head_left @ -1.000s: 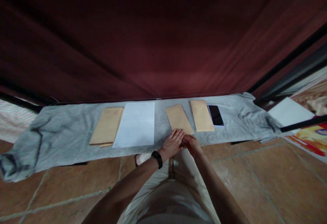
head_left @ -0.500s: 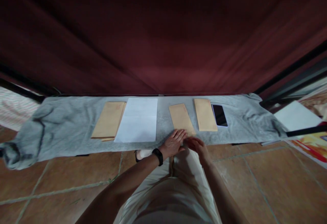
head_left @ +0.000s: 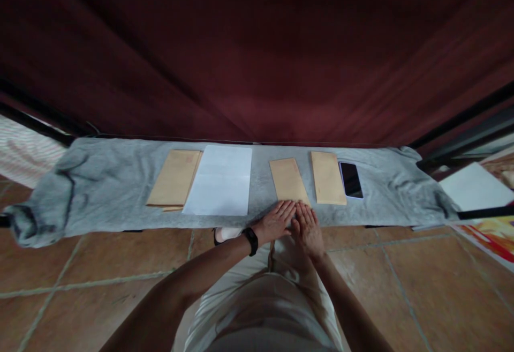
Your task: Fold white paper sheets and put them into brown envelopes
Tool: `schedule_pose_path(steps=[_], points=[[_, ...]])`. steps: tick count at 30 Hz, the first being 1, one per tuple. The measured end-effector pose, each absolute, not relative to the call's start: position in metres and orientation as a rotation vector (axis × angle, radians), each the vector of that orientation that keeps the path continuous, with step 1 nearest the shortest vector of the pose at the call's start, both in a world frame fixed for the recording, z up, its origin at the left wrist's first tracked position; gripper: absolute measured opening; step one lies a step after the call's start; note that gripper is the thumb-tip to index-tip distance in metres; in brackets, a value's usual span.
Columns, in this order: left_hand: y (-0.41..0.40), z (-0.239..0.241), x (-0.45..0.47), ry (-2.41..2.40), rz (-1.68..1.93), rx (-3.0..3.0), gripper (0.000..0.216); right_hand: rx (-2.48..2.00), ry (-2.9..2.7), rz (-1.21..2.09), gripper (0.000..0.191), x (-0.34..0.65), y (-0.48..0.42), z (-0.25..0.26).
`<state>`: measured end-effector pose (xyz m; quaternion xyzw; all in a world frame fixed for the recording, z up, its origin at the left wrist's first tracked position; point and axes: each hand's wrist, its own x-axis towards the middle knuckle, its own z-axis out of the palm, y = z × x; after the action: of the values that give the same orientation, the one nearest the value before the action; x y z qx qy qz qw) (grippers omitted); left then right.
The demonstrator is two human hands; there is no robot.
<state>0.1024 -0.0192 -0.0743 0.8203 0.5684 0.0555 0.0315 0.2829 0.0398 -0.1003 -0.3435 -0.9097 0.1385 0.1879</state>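
Observation:
A tan paper envelope (head_left: 289, 178) lies slightly askew on the grey cloth in front of me, its near end under my fingers. My left hand (head_left: 277, 222), with a black band on the wrist, rests flat on the envelope's near left corner, fingers stretched out. Beside it, my right hand (head_left: 308, 230) lies palm down on the near right part, fingers extended. The two hands almost touch. Just right of this envelope is another tan envelope (head_left: 328, 178), apart from my hands.
A stack of tan envelopes (head_left: 173, 178) and white paper sheets (head_left: 221, 181) lie on the left. A phone (head_left: 350, 180) is at the right. The grey cloth (head_left: 112, 180) covers a narrow surface before a dark red curtain (head_left: 257, 73). A white sheet (head_left: 476, 187) sits far right.
My right hand has turned from a curled, sideways pose to lying flat with fingers stretched on the envelope's near end. My left hand stays on the envelope. The view has shifted slightly.

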Motion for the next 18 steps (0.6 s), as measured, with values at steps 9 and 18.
schedule_pose_path(steps=[9,18], points=[[-0.033,-0.075,0.093,1.736,0.218,2.58,0.089,-1.059,-2.557,0.255,0.055,0.282,0.038,-0.105],[-0.047,-0.07,0.082,1.808,0.038,2.709,0.088,-1.08,-2.563,0.105,0.057,0.282,0.037,-0.11]])
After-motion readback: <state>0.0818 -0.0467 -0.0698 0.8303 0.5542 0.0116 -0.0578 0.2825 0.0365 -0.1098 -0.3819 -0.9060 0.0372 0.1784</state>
